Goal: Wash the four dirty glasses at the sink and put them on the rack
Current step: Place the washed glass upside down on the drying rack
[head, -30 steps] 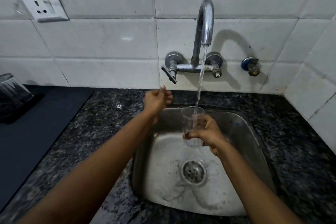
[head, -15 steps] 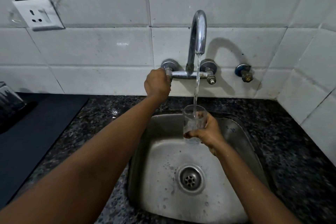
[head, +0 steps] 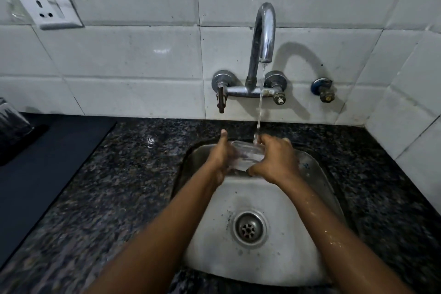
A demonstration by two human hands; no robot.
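Your right hand (head: 274, 160) curls over one clear glass (head: 247, 155), fingers wrapped on its far side and thumb underneath, grasping it above the back part of the sink (head: 317, 174). Your left hand (head: 220, 157) is half open, palm pressed against the left end of the glass, thumb raised; whether its fingers reach inside cannot be told, as that hand is blurred. The glass lies on its side, long axis running left to right, parallel to the sink's back edge; which end is the mouth cannot be told. One stream of water (head: 260, 107) falls from the single curved tap (head: 263, 33) and lands on the glass beside your right fingers (head: 265, 141). One drain (head: 249, 229) sits at the centre of the basin. A second glass-like object (head: 12, 122) stands at the far left edge of the worktop (head: 133, 162), on a dark mat (head: 47, 157). One wall socket (head: 51, 7) is mounted on the tiles above it.
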